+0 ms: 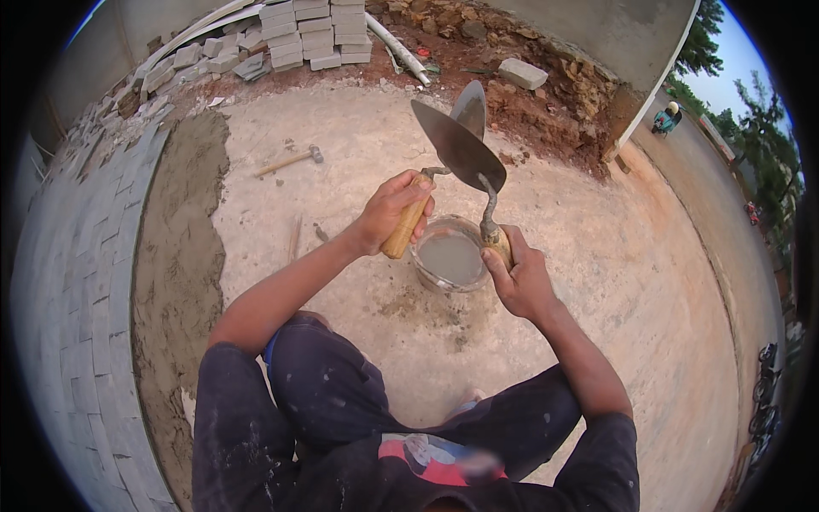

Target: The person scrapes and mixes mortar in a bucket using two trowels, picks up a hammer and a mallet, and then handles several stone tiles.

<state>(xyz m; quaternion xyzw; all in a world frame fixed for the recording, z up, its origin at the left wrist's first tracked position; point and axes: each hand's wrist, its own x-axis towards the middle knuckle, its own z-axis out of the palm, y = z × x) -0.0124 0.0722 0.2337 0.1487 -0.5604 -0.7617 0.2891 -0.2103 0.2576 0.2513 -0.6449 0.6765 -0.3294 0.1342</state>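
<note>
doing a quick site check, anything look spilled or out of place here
Dark spatter marks the pale ground just on the near side of the round, smeared bucket of grey liquid, perhaps spilled. One grey rectangular block lies apart from the stacked grey blocks.

Soft daylight leaves the pale, dusty concrete floor (631, 290) bright, shadows faint. The dark, leaf-shaped steel trowel blade (461, 147) at twelve o'clock is crisp; blur smudges the red-and-white shirt print (431, 456) at six. Fisheye distortion bows grey rectangular paving blocks (90, 316) at nine.
</note>
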